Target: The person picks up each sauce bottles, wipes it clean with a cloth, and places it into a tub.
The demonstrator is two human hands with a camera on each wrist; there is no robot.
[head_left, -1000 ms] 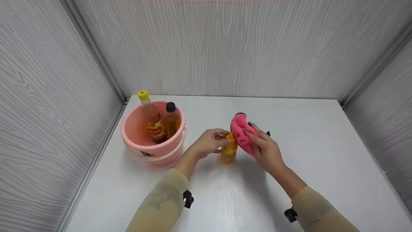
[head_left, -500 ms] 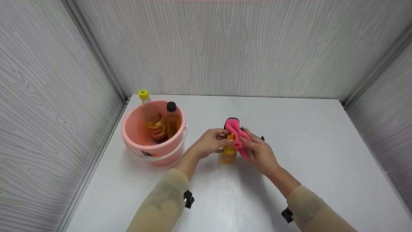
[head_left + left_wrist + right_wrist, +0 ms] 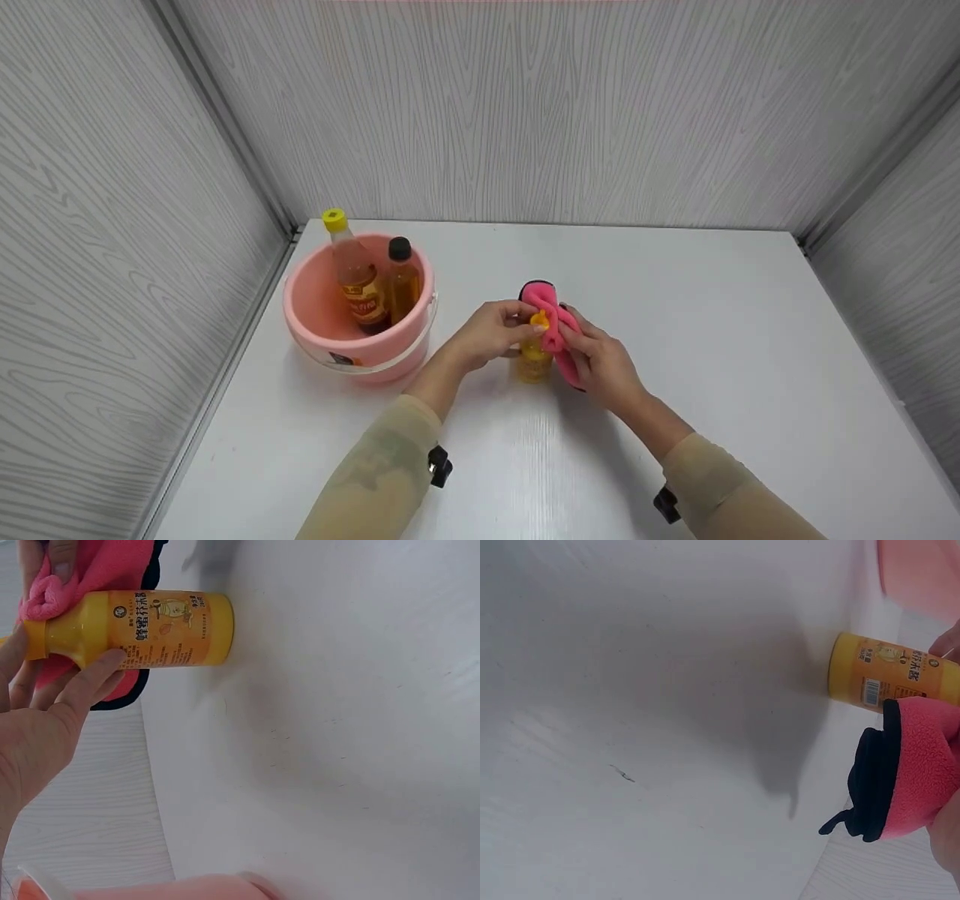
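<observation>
We see the fingers of the left hand [image 3: 491,334] curled round the neck and shoulder of a small yellow bottle [image 3: 534,358], pinching it just below its orange cap [image 3: 539,321]; the left wrist view shows the fingertips [image 3: 105,664] lying on the printed label. The right hand [image 3: 600,364] grips a pink cloth [image 3: 553,322] with a black edge, its fingers bunched into the fabric and pressing it against the bottle's cap and neck from the three o'clock side. The cloth wraps over the top of the bottle and rises behind it toward twelve o'clock. The bottle stands upright on the white table [image 3: 675,300], close to the table's middle, held between both hands.

Out at nine o'clock from the bottle, well apart from it, sits a pink bucket [image 3: 358,352] with a pale handle. Inside it two taller bottles lean together: one with a yellow cap [image 3: 334,220], one with a black cap [image 3: 398,248]. Grey wood-grain walls [image 3: 525,112] close the table in on three sides.
</observation>
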